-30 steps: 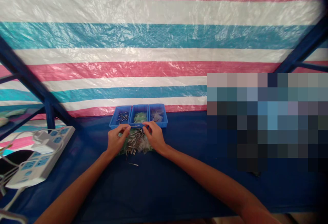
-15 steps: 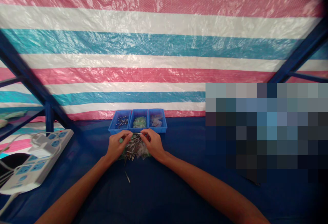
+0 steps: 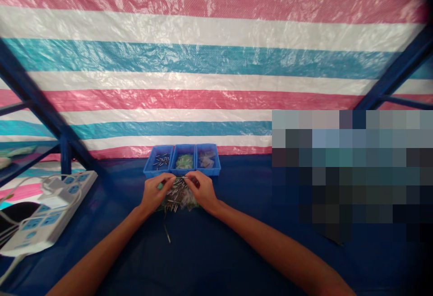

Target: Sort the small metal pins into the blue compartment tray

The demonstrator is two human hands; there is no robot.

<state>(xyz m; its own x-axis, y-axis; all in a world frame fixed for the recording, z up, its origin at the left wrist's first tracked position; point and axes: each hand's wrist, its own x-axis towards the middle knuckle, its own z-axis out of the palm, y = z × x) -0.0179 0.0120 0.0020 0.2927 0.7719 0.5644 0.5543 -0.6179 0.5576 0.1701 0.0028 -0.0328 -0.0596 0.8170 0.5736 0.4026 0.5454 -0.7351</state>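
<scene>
My left hand (image 3: pixel 158 192) and my right hand (image 3: pixel 202 190) face each other over a heap. Thumb and fingers of each are pinched on an end of one thin metal rod (image 3: pixel 181 177), held level between them. Below lies the heap of loose metal rods (image 3: pixel 174 196), with small clear and green pieces mixed in. A little green shows by my left palm; what it belongs to is hidden. One slim loose metal piece (image 3: pixel 168 234) lies on the blue table (image 3: pixel 189 260), nearer to me than the heap.
Three joined blue bins stand behind my hands: a left bin (image 3: pixel 146 170) with metal rods, a middle bin (image 3: pixel 182 171) with pale green pieces, a right bin (image 3: pixel 213 171) with clear pieces. A white power strip (image 3: pixel 61 228) with cables lies left. Pixelation covers the right side.
My hands and the rod between them stay nearly in place. The slim loose piece on the table has turned slightly.
</scene>
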